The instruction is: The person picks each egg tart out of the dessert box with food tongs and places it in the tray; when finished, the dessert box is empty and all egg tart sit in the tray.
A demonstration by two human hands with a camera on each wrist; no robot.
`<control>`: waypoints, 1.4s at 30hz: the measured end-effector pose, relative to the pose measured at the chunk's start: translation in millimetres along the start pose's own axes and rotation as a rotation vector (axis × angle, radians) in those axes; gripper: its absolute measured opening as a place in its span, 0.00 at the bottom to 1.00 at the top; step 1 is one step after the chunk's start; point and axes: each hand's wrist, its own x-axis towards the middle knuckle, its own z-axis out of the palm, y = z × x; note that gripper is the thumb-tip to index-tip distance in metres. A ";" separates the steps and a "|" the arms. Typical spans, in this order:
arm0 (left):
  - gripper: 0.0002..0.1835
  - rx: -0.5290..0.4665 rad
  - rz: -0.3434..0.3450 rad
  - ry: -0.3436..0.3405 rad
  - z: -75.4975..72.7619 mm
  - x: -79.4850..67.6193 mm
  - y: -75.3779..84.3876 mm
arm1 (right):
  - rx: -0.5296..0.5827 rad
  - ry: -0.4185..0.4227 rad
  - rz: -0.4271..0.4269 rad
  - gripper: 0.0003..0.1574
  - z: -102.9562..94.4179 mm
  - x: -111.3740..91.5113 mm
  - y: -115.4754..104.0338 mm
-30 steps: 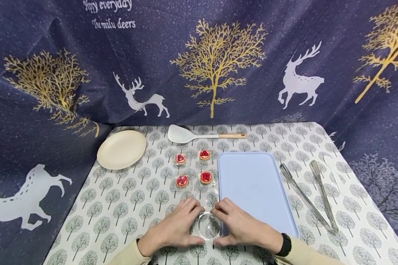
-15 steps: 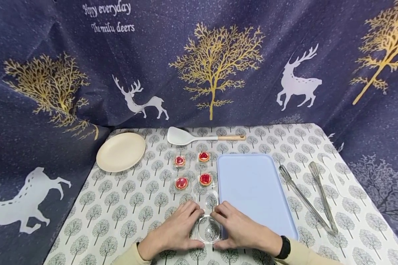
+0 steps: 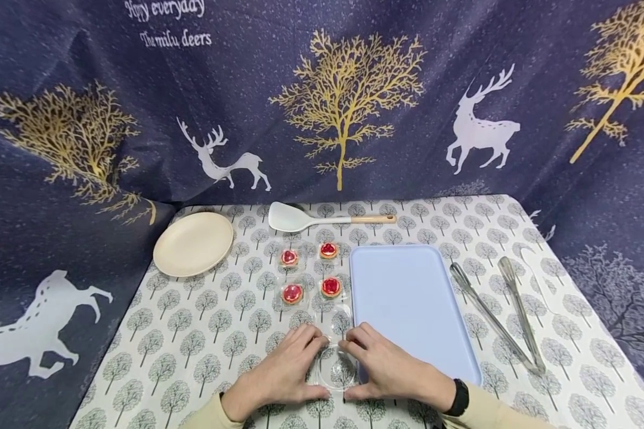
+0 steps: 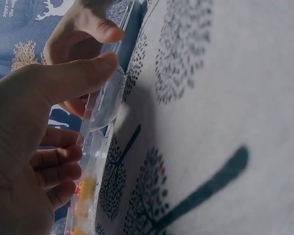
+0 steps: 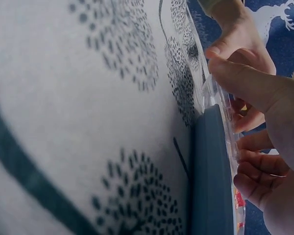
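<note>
Between my two hands, at the near middle of the table in the head view, is a clear plastic box part point(image 3: 337, 372) with a round raised shape. My left hand point(image 3: 290, 366) holds its left side, thumb at the near corner and fingers curled at the far end. My right hand point(image 3: 389, 364) grips the opposite side in the same way, above the tray's edge. Another clear round section point(image 3: 339, 322) lies just beyond the fingers. In the left wrist view, the left thumb point(image 4: 83, 76) presses the clear rim point(image 4: 108, 105). The right thumb point(image 5: 240, 78) touches the rim in the right wrist view.
Several red-topped tarts point(image 3: 330, 287) in clear packs sit beyond the hands. A light blue tray point(image 3: 408, 298) lies to the right, then metal tongs point(image 3: 496, 325). At the back are a cream plate point(image 3: 193, 244) and a white spatula point(image 3: 295, 218) with a wooden handle.
Both hands stay in place around the clear plastic part. The head view has only shifted slightly; the tarts, tray and tools have not moved.
</note>
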 end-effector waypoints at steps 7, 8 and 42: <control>0.51 0.002 0.006 0.001 -2.5 -4.9 -1.0 | 0.027 -0.002 -0.012 0.62 -1.4 -1.1 0.9; 0.52 0.000 0.007 0.004 -3.1 -5.4 -1.2 | 0.034 -0.005 -0.008 0.62 -2.5 -1.1 1.1; 0.36 -0.118 -0.078 0.180 -26.9 -5.1 -41.0 | 0.224 0.039 0.199 0.28 -28.9 71.6 26.7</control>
